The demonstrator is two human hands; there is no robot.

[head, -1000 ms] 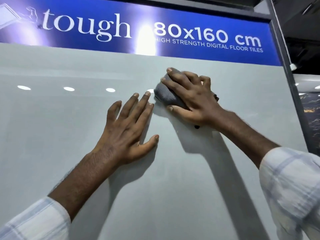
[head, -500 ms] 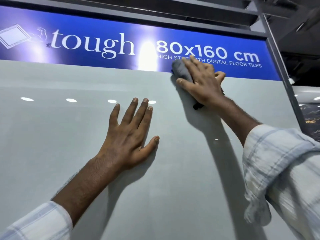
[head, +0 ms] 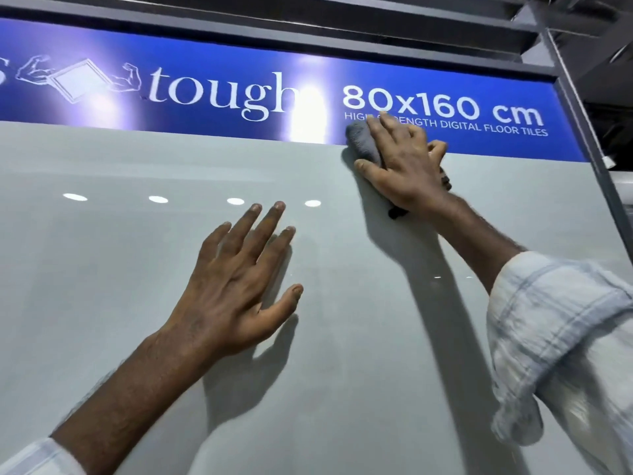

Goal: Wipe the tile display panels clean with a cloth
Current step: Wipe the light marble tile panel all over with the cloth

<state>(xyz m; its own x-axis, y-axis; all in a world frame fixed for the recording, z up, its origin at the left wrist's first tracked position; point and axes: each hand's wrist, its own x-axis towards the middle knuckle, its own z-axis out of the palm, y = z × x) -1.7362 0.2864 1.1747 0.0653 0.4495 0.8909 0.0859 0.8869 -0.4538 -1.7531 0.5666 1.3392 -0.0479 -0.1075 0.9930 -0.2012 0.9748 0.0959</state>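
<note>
A large glossy pale grey tile panel fills most of the view and reflects ceiling lights. My right hand grips a bunched grey cloth and presses it against the panel's top edge, where it meets the blue sign. A dark bit of the cloth sticks out below my right wrist. My left hand lies flat on the panel with its fingers spread, below and to the left of the cloth.
A blue sign reading "tough 80x160 cm" runs across the top of the panel. A dark metal frame post borders the panel on the right, with dark ceiling beams above.
My right hand carried the cloth up from the upper middle of the panel to its top edge at the sign. My left hand has stayed flat in the same place.
</note>
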